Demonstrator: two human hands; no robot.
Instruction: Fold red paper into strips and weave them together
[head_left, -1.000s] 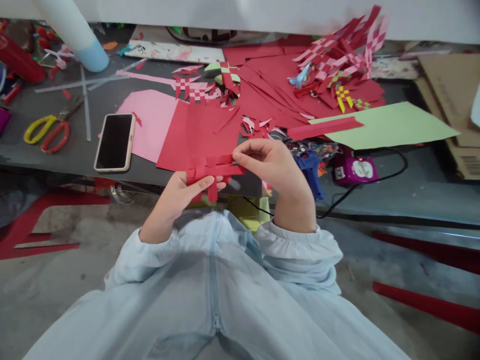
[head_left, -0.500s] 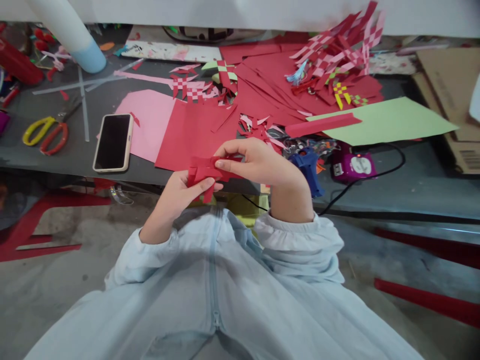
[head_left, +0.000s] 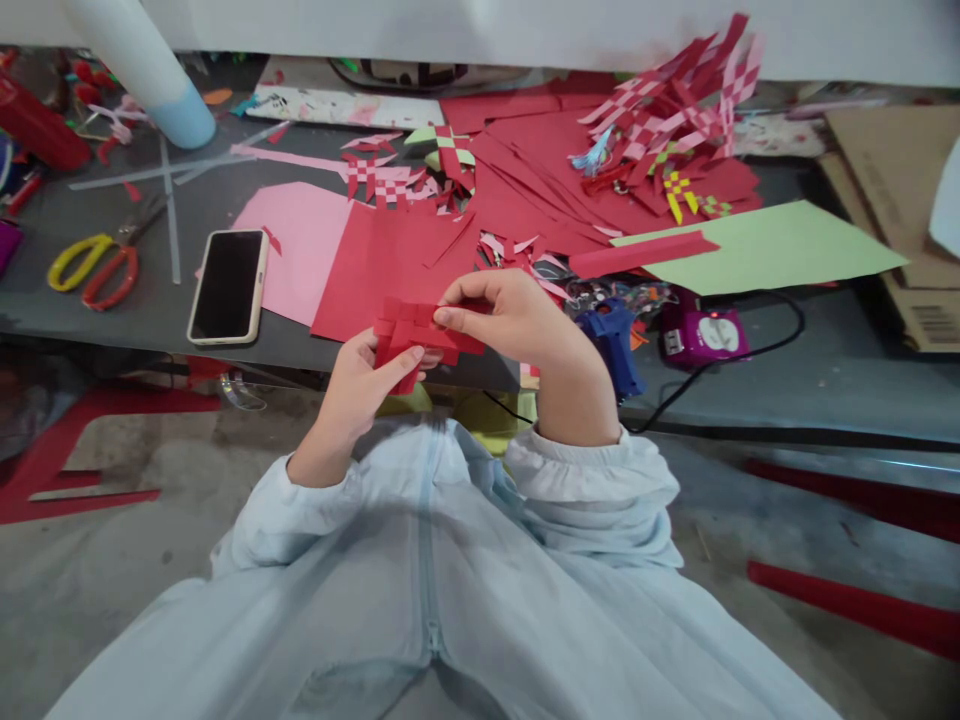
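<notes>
Between my hands, just off the table's front edge, is a piece of woven red paper strips point(head_left: 401, 325) with loose strip ends sticking out. My left hand point(head_left: 364, 385) grips it from the left, thumb on top and fingers underneath. On its right side, my right hand point(head_left: 510, 315) pinches a strip end between thumb and forefinger. Behind the hands lies a flat red paper sheet point(head_left: 382, 250), partly over a pink sheet point(head_left: 300, 235).
To the left lie a phone point(head_left: 228, 287) and scissors point(head_left: 109, 265). A blue glue gun point(head_left: 611, 345) and a purple power box point(head_left: 705, 330) with a black cable are on the right. Behind them are a green sheet point(head_left: 780, 250) and a pile of woven strips point(head_left: 667, 110).
The woven paper has tilted and lifted slightly, showing more of its flat face. My right thumb and forefinger have shifted a little along its right side.
</notes>
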